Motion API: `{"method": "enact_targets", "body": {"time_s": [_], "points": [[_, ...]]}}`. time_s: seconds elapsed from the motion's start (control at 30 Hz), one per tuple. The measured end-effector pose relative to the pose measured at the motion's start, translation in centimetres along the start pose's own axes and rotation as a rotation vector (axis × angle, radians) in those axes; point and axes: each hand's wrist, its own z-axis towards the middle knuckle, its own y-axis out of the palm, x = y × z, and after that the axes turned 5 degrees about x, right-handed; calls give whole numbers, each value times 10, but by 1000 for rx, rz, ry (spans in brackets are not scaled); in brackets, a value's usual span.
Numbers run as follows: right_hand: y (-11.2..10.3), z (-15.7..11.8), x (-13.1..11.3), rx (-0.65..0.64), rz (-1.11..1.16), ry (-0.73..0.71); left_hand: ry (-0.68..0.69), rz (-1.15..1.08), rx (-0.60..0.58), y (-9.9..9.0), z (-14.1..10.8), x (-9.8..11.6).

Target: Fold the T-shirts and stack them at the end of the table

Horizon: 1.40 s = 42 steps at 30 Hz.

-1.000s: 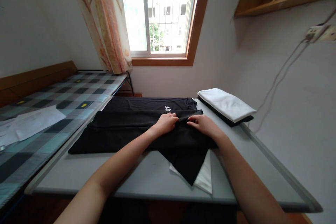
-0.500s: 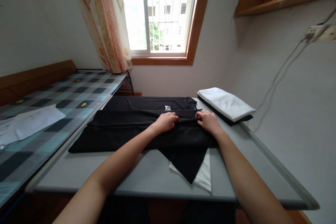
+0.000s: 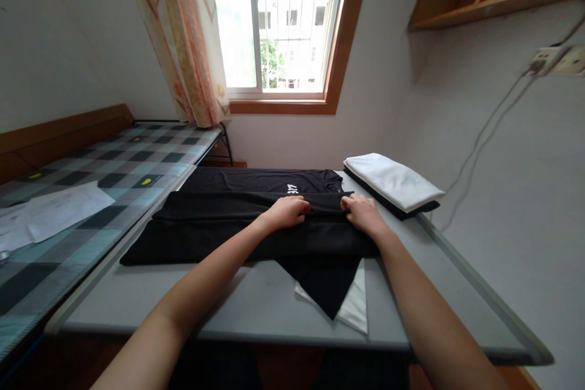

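Single head-worn view, from close above the near edge of the bench, facing forward and down across it toward a window beyond the far edge.

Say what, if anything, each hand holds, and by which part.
The left hand and right hand touch the black garment along its folded-over layer, the right one near its right end; whether they grip cannot be told.

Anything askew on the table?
Yes: a black flap juts in a point from the near side of the folded black cloth, with white cloth poking from under it. That edge otherwise runs fairly straight.
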Motion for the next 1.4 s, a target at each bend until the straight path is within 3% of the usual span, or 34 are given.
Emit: {"method": "enact_targets", "body": {"time_s": [0.17, 0.4, 0.5, 0.6, 0.7, 1.17, 1.3, 1.4], "points": [[-7, 0, 4, -24, 175, -16, 75, -10, 78, -2, -18, 0], [7, 5, -25, 209, 344, -198, 9, 90, 54, 7, -58, -28], [21, 5, -34, 95, 258, -236, -47, 89, -11, 7, -73, -45], [29, 5, -33, -115, 180, -168, -117, 92, -84, 3, -87, -61], [31, 6, -30, -210, 142, -141, -167, 123, -113, -4, -103, -76], [28, 7, -26, -248, 107, -55, -580, 283, -9, -44, -212, -175], [27, 7, -21, -235, 134, -37, -590, 294, 42, -42, -228, -193], [22, 6, -12, -130, 178, -90, -585, 272, 75, -38, -230, -199]]}}
